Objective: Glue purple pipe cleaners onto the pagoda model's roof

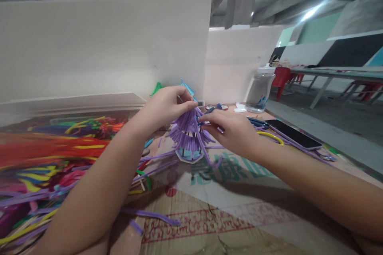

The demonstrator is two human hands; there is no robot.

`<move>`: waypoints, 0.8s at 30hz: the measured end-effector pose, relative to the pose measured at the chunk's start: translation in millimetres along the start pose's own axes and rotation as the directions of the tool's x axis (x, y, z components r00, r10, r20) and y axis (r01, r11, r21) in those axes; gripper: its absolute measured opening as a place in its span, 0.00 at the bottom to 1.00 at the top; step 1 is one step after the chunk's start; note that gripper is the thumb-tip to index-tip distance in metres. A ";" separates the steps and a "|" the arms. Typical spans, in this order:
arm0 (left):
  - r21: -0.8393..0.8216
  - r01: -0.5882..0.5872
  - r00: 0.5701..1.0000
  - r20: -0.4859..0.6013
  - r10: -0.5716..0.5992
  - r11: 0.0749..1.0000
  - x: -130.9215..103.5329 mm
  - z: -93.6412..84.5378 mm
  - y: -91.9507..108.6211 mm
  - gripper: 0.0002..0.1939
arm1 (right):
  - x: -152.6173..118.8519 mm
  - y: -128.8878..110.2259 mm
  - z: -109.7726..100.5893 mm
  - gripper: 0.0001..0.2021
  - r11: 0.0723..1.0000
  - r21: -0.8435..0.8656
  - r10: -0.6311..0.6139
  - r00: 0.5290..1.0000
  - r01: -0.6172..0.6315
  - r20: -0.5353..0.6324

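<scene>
A small pagoda-like model [186, 142] made of purple pipe cleaners stands upright on a pale blue base [189, 158]. Its layered roofs flare out, with dark posts beneath. At the peak, my left hand [169, 106] pinches the tip between thumb and fingers. My right hand [235, 131] is closed at the upper right side of the roof, its fingertips pressed together by a purple pipe cleaner [205, 152] that hangs down and curls at its end. Exactly what lies between those fingertips is partly hidden. Green [156, 87] and light blue [188, 86] pointed tops show behind.
Bundles of coloured pipe cleaners [50, 147] cover the left side. At the right lie a phone [295, 134] and a yellow ring-shaped piece [271, 137]. A clear bottle [259, 91] stands near the white upright boards [104, 48]. Loose purple strands [152, 214] lie in front.
</scene>
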State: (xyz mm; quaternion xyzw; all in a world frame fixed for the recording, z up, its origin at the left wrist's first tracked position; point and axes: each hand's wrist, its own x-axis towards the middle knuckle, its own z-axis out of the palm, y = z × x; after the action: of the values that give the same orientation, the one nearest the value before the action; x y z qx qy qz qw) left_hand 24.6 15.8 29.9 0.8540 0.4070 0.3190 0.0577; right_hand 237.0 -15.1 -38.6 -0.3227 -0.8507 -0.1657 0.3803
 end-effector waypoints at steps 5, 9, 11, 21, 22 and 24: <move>-0.010 0.002 1.000 -0.012 -0.002 1.000 1.0 -0.3 -7.2 0.14 | 4.2 37.1 -18.2 0.10 0.956 0.030 0.275 0.929 -0.291 0.247; -0.008 0.015 1.000 -0.008 -0.015 1.000 2.6 0.9 -11.6 0.14 | -12.6 82.1 -14.1 0.13 0.918 -0.085 0.380 0.802 -0.387 0.461; 0.002 0.018 1.000 -0.012 -0.018 1.000 3.5 2.2 -12.6 0.14 | -23.0 99.3 -5.5 0.15 0.902 -0.155 0.421 0.742 -0.403 0.522; 0.005 0.045 0.999 -0.007 -0.045 0.999 3.5 2.5 -9.2 0.14 | -36.0 137.2 9.3 0.16 0.854 -0.298 0.515 0.610 -0.426 0.603; 0.014 0.042 0.999 -0.010 -0.042 0.999 3.6 2.1 -9.7 0.14 | -36.5 142.1 1.8 0.16 0.842 -0.329 0.536 0.593 -0.427 0.601; 0.028 0.037 0.999 -0.012 -0.037 0.999 4.1 1.9 -11.6 0.14 | -37.5 152.2 -16.4 0.17 0.816 -0.394 0.577 0.557 -0.423 0.598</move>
State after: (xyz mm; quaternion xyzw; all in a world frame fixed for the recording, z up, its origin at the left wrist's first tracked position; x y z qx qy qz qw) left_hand 20.0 26.9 26.4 0.8452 0.4274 0.3170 0.0494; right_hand 367.5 72.5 -50.6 -0.6266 -0.7788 -0.0032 0.0288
